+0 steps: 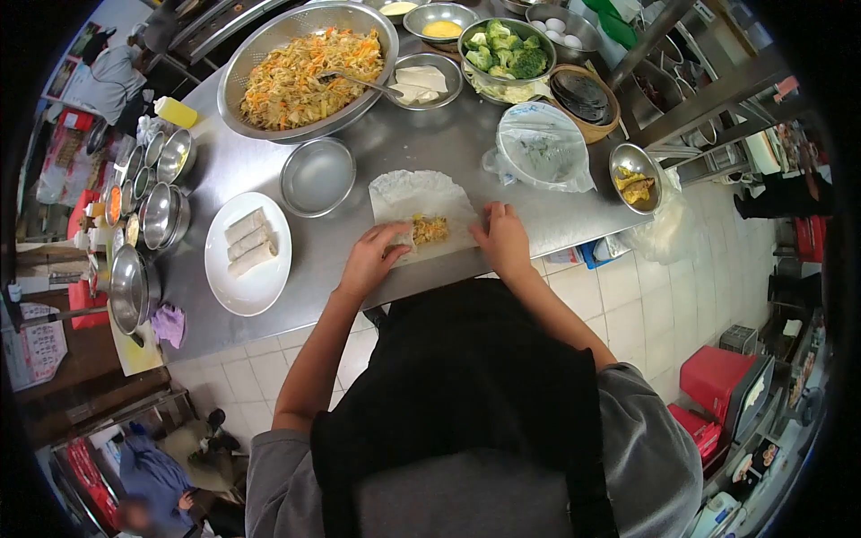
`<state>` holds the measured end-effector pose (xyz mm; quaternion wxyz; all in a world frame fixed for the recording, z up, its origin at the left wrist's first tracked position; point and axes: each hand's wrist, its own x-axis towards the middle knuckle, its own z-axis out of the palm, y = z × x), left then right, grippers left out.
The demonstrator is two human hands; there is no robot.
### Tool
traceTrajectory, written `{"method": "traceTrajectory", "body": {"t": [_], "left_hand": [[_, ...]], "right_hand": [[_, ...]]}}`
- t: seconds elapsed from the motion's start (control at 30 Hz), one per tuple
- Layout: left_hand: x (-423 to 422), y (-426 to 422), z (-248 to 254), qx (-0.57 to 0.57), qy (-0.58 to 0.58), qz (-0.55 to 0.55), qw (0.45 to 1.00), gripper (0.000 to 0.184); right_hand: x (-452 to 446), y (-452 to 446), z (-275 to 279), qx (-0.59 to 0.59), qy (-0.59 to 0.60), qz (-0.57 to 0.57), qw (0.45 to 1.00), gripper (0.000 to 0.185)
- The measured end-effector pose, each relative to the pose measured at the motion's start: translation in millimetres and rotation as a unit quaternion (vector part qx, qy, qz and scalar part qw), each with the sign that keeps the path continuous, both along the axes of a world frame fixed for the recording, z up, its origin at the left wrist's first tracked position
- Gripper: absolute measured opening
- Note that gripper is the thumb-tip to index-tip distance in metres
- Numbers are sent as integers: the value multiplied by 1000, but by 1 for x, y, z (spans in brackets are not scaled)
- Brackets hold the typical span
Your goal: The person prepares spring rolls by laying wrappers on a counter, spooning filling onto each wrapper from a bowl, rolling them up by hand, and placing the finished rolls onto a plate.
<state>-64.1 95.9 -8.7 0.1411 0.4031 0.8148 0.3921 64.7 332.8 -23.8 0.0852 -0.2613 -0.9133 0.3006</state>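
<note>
A thin pale spring roll wrapper (420, 190) lies at the steel table's front edge. On its near part sits a small heap of shredded vegetable filling (430, 230). My left hand (366, 256) pinches the wrapper's left side beside the filling. At the right side, my right hand (505, 240) has its thumb and curled fingers on the wrapper's edge. A white oval plate (269, 294) to the left bears several finished rolls (251, 242). The large perforated metal bowl (235, 100) beyond holds more filling, with a spoon (363, 82) in it.
A shallow metal bowl (318, 177) stands behind the plate. A plastic-covered container (543, 148), a broccoli bowl (507, 52) and a small bowl with yellow food (635, 179) are to the right. Several metal bowls (161, 215) line the left edge. Other people are in the background.
</note>
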Motion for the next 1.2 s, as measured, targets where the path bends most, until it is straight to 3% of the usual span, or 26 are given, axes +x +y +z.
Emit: {"method": "traceTrajectory", "body": {"t": [0.23, 0.33, 0.43, 0.57, 0.77, 0.87, 0.97, 1.07, 1.2], "left_hand": [[-3, 2, -11, 25, 60, -60, 996, 37], [-3, 0, -11, 28, 54, -64, 996, 38], [-2, -1, -14, 25, 69, -64, 995, 40], [4, 0, 0, -31, 137, -44, 989, 43], [14, 4, -7, 4, 25, 21, 999, 46], [16, 4, -4, -7, 129, -28, 991, 47], [19, 3, -5, 1, 120, -24, 992, 51], [23, 3, -5, 33, 88, -3, 996, 44], [22, 0, -8, 57, 22, 23, 998, 27]], "right_hand": [[-8, -5, -10, -117, -69, -23, 990, 30], [-10, -10, -14, -62, 0, -18, 998, 26], [-17, -18, -11, -205, 79, -30, 975, 27], [-25, -49, 14, -216, 147, 43, 964, 28], [-31, -68, 9, -245, 133, 111, 954, 47], [-30, -70, 11, -247, 144, 108, 952, 45], [-29, -60, 13, -283, 105, 113, 947, 43], [-31, -46, -1, -161, 172, 214, 948, 43], [-32, -39, 8, -91, 151, 266, 948, 41]]}}
